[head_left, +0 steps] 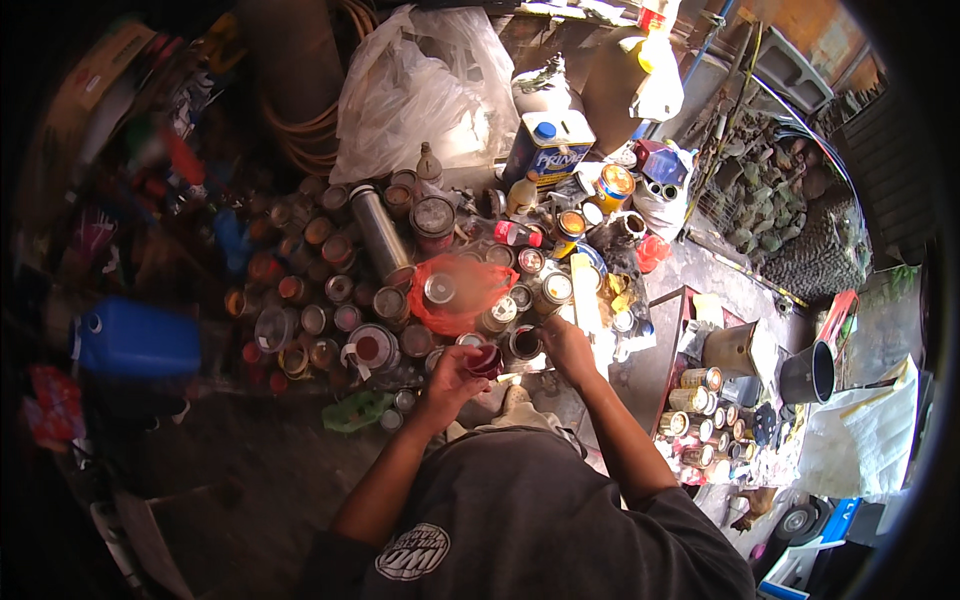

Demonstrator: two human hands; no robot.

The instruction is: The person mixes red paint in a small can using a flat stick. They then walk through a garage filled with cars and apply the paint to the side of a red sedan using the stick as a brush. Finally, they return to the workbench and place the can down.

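My left hand (455,385) is closed around a small dark red can (484,362), held low in front of my body. Just to its right stands an open can with dark contents (524,343). My right hand (566,350) is beside that can's right edge, its fingers bent together; whatever they may hold is hidden. Beyond both hands a red plastic bag (490,292) lies spread, with a round-lidded container (440,289) on it. A wide can with a reddish-brown top (369,348) sits to the left of my left hand.
Many used cans and jars crowd the area ahead. A steel cylinder (378,232) leans among them. Farther back are a rectangular blue-capped can (548,146) and a clear plastic bag (425,95). A blue jug (140,338) is at left; more cans (690,400) stand at right.
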